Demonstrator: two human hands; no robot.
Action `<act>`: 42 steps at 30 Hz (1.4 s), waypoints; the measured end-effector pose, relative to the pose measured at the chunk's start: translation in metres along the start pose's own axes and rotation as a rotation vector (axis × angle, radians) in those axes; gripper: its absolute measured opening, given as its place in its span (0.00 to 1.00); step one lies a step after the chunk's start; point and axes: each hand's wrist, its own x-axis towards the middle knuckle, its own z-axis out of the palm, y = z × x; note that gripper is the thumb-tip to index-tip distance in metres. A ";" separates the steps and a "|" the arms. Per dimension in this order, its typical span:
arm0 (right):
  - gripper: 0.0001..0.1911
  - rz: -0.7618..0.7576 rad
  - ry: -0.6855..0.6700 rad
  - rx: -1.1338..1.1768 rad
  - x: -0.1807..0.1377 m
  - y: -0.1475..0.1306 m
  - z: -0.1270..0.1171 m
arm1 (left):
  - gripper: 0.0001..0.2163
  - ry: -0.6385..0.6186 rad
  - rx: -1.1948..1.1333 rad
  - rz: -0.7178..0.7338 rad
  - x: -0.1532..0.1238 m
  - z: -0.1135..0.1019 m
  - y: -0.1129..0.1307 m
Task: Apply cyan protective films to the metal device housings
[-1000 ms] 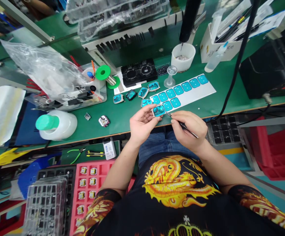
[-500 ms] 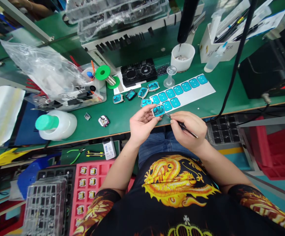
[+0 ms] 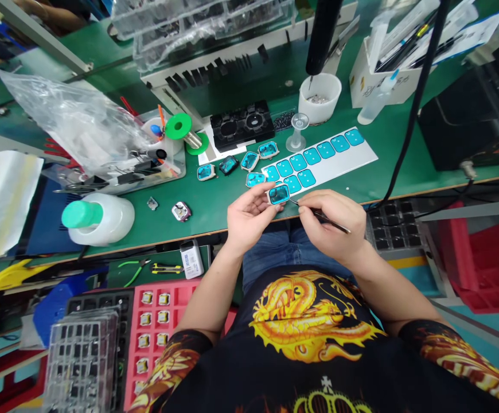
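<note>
Between the thumb and fingers of my left hand (image 3: pixel 252 218) is a small watch case (image 3: pixel 279 194) with a blue film on its face. My right hand (image 3: pixel 333 221) is closed around thin dark tweezers (image 3: pixel 333 222), whose tip lies close to the case's right edge; whether they touch I cannot tell. Just behind the case lies a white sheet (image 3: pixel 344 158) of blue rounded-square stickers (image 3: pixel 326 150). Several more blue-faced watch cases (image 3: pixel 249 161) rest on the green bench beyond my left hand. A case with a pale face (image 3: pixel 181 211) lies farther left.
A solder spool (image 3: pixel 179 126), a clear pump dispenser (image 3: pixel 297 135) and a white cup (image 3: pixel 319 100) stand behind. A white bottle with green cap (image 3: pixel 107 218) is at left. A black cable (image 3: pixel 413 115) hangs at right. Below the bench edge sits a pink tray (image 3: pixel 180 295) of small parts.
My right hand has shifted slightly right and down with the tweezers. The watch case in my left hand has tilted a little; my left hand is nearly still.
</note>
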 end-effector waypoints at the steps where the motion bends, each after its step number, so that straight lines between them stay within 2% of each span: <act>1: 0.09 -0.008 -0.014 -0.003 0.000 0.000 -0.001 | 0.21 -0.005 -0.004 -0.005 0.000 0.000 0.000; 7: 0.09 -0.184 -0.141 -0.130 -0.005 -0.005 0.000 | 0.22 -0.002 0.032 -0.007 0.000 0.001 0.001; 9: 0.10 -0.199 -0.157 -0.131 -0.006 -0.008 0.001 | 0.22 -0.004 0.038 0.010 0.000 0.002 0.001; 16: 0.10 -0.105 -0.052 -0.015 -0.002 -0.010 -0.003 | 0.22 -0.019 0.033 -0.023 0.000 0.000 0.003; 20: 0.10 -0.024 -0.043 0.046 0.000 -0.006 -0.007 | 0.21 -0.034 -0.010 -0.030 0.000 0.000 0.002; 30: 0.09 0.112 -0.107 0.110 0.010 0.003 -0.016 | 0.23 -0.077 -0.001 -0.060 0.000 -0.005 0.002; 37: 0.08 0.105 -0.119 0.079 0.017 0.006 -0.020 | 0.23 -0.075 -0.017 -0.079 0.001 -0.005 0.003; 42: 0.07 0.103 -0.177 0.070 0.017 0.004 -0.020 | 0.23 -0.083 -0.010 -0.090 0.000 -0.005 0.002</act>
